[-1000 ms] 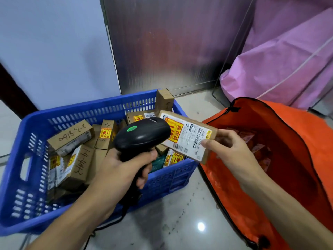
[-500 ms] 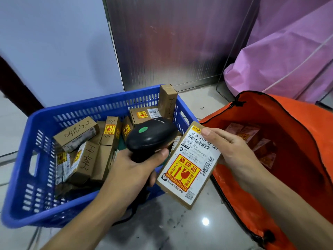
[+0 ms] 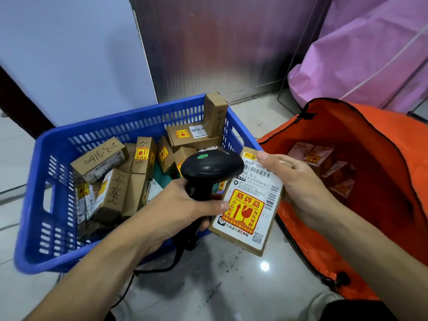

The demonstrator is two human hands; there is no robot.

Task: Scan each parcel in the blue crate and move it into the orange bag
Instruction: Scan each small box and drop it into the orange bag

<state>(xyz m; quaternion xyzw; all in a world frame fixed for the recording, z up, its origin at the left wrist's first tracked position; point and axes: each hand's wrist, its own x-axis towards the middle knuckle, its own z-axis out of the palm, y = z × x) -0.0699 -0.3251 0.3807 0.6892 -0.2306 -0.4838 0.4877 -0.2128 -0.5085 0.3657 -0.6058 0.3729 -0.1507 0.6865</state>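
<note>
At frame centre, a small cardboard parcel [image 3: 249, 205] is pinched at its upper edge by the right hand [image 3: 298, 184]; the left hand [image 3: 183, 212] is wrapped around a scanner [image 3: 212, 167]. The parcel is judged light and stiff, and its fragile sticker suggests gentle lowering by the edges into the orange bag [image 3: 382, 205].

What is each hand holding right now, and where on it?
Left hand wraps the scanner by its handle. Right hand holds the parcel at its top right edge, label facing up.

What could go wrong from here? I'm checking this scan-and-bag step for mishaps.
The right hand pinches the parcel only at its top end, so it might slip onto the floor, and its sticker marks it fragile. The scanner in the left hand covers part of the label, so the scan may fail.
</note>
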